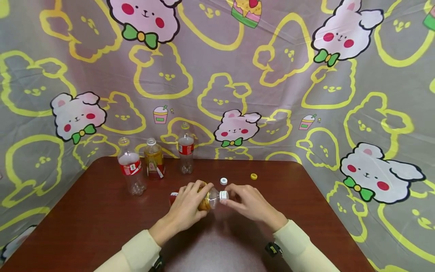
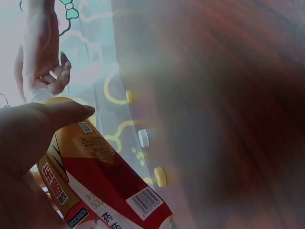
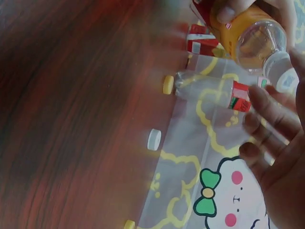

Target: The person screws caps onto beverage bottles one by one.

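Note:
My left hand (image 1: 188,206) grips a plastic drink bottle (image 1: 212,199) with a red and orange label, lying sideways with its neck to the right. In the left wrist view the thumb (image 2: 71,113) lies across the label, above a barcode. At the neck, the thumb and fingers of my right hand (image 1: 249,202) pinch the white bottle cap (image 1: 223,195). The right wrist view shows that cap (image 3: 284,75) on the bottle, with the other fingers (image 3: 267,114) spread loosely below it. Part of the bottle's body is hidden under my left hand.
Two clear bottles with red labels, one left (image 1: 130,170) and one farther back (image 1: 185,151), stand upright. Between them is an uncapped yellow-and-red bottle (image 1: 154,160). A loose white cap (image 1: 223,181) and yellow cap (image 1: 253,176) lie beyond my hands; another yellow cap (image 2: 160,176) lies nearby. Patterned cloth hangs behind.

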Demonstrator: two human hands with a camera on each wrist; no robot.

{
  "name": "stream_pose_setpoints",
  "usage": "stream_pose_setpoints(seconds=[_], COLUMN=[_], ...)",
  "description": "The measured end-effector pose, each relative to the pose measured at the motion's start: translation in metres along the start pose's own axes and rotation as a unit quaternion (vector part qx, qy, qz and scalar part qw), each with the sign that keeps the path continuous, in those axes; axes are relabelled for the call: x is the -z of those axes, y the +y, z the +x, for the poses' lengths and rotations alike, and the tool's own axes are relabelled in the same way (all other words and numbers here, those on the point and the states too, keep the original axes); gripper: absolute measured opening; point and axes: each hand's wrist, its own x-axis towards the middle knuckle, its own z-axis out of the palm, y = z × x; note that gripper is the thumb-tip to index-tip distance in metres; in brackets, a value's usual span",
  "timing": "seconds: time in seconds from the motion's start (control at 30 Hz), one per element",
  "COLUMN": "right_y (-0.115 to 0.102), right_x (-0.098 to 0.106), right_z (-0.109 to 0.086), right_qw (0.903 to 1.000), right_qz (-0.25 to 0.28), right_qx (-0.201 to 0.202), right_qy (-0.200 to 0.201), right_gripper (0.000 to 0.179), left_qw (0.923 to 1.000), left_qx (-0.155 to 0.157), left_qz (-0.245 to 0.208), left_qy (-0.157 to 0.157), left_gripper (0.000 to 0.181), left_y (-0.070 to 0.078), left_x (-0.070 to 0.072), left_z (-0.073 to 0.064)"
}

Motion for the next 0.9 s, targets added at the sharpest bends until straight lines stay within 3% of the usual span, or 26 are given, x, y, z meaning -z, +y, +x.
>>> stream_pose_setpoints(seconds=[0.13,0.23,0.43,0.5,0.67,0.77,0.9], right_y=[0.003,0.003,0.001,0.001,0.003,0.005,0.007], right_x=[0.001,0.001,0.005,0.004,-0.005,-0.010,-0.008], right_z=[-0.001,-0.001,0.000,0.001,0.001,-0.001,-0.002], right_qw=[0.9963,0.9932,0.9959,0.9967,0.9996,1.0000,0.9990], right_qz=[0.077,0.102,0.041,0.021,-0.002,-0.001,0.043], right_qx=[0.036,0.053,0.060,0.063,0.026,-0.002,0.002], right_qy=[-0.016,-0.022,-0.054,-0.047,-0.007,0.001,0.004], right_gripper=[0.027,0.026,0.015,0.012,0.041,0.046,0.024], left_qw=[0.9999,0.9997,0.9996,0.9998,0.9995,0.9993,0.9996], left_qx=[0.000,-0.001,-0.004,-0.006,-0.017,-0.018,-0.011], left_qz=[-0.009,-0.012,-0.013,-0.004,0.028,0.033,0.021], left_qy=[-0.013,-0.022,-0.025,-0.019,0.001,-0.004,-0.014], left_gripper=[0.083,0.082,0.081,0.083,0.083,0.083,0.082], left_y=[-0.003,-0.003,0.002,0.004,0.007,0.006,0.002], left_x=[0.002,0.002,0.001,0.001,0.002,0.002,0.004], left_z=[0.001,0.000,-0.002,-0.001,0.001,0.002,0.003])
